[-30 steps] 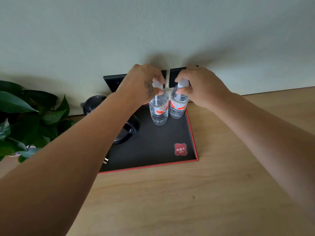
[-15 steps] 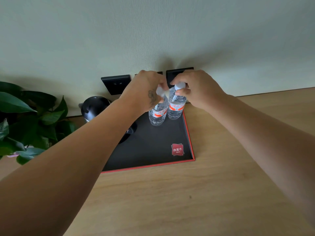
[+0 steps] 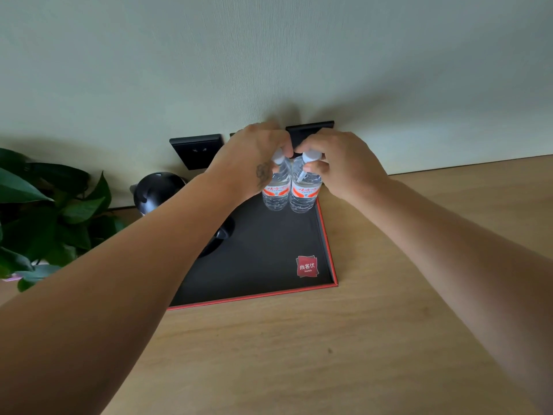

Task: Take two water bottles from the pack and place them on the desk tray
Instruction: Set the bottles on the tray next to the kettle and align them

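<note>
At the far right corner of the desk tray [image 3: 324,235], close to the wall, 2 water bottles stand upright side by side, touching or nearly so. The left hand [image 3: 251,163] pinches the left bottle [image 3: 276,190] at its white cap, and the right hand [image 3: 341,163] pinches the cap and neck of the right bottle [image 3: 305,193] — each hand is closed on its own bottle. Both bases appear to sit on the tray's black floor, though the view is too steep to be sure they are fully down.

The step in hand looks like the placement itself, at its very end (the pack is not in view). What the next move calls for, in my judgement, is a gentle letting go: the fingers should open straight off the caps and the hands lift away without knocking the tops, since tall light bottles held this close could tip one another. The black kettle [image 3: 155,190] sits at the tray's left side and the plant [image 3: 45,211] lies further left — both well apart from the bottles, so withdrawing toward the near edge of the wooden desk [image 3: 329,354] looks clear.
</note>
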A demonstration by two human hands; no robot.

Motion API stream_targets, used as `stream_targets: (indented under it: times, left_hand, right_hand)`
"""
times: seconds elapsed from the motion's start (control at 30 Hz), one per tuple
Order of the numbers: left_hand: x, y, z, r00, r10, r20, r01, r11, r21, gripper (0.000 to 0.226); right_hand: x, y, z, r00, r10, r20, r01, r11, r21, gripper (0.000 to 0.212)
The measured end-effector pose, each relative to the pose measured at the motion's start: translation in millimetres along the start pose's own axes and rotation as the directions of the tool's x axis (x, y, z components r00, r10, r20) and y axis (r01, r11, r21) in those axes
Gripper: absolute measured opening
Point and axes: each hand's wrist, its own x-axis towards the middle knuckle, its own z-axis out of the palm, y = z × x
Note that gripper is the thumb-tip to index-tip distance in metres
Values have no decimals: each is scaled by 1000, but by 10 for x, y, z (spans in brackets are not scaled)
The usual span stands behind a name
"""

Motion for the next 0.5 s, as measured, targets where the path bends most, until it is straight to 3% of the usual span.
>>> stream_targets:
  times: [0.5]
  left_hand:
    - [-52,11,23,998,-21,-65,17,998,-55,33]
  right_hand:
    - [1,-34,-57,999,-26,-25,26,999,-21,34]
